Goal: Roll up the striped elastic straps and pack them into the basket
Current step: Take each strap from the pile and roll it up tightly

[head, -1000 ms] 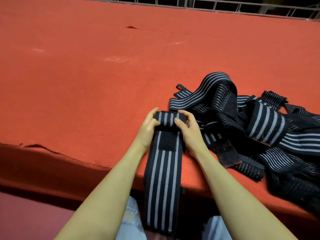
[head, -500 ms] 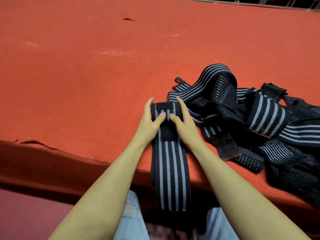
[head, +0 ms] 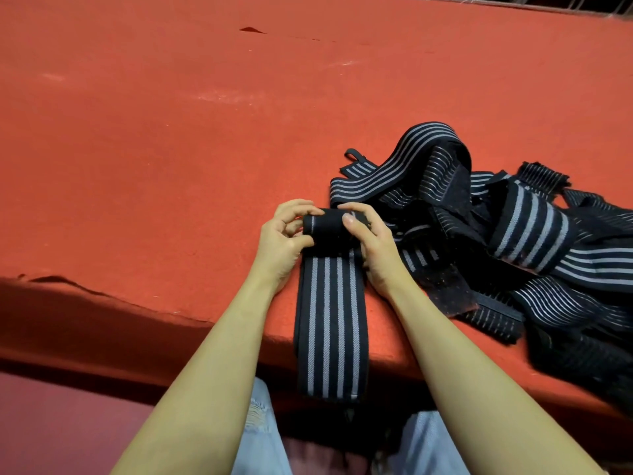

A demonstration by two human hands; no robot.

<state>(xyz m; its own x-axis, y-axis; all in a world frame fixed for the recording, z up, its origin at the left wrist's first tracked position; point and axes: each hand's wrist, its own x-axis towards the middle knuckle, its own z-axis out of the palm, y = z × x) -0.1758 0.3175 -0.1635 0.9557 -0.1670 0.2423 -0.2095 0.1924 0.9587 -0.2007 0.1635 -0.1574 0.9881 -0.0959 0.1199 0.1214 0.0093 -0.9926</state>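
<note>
keep left hand [head: 281, 240] and right hand [head: 368, 240] pinching the strap [head: 330, 320] roll's ends; roll tight, edges aligned, toward the desk [head: 154, 166] edge.

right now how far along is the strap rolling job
Early. Done: nothing visibly finished, no rolled strap set aside, and no basket in view. In hand: the left hand and right hand grip the small roll started on one strap, whose tail hangs over the table edge. Left: the tangled pile.
</note>
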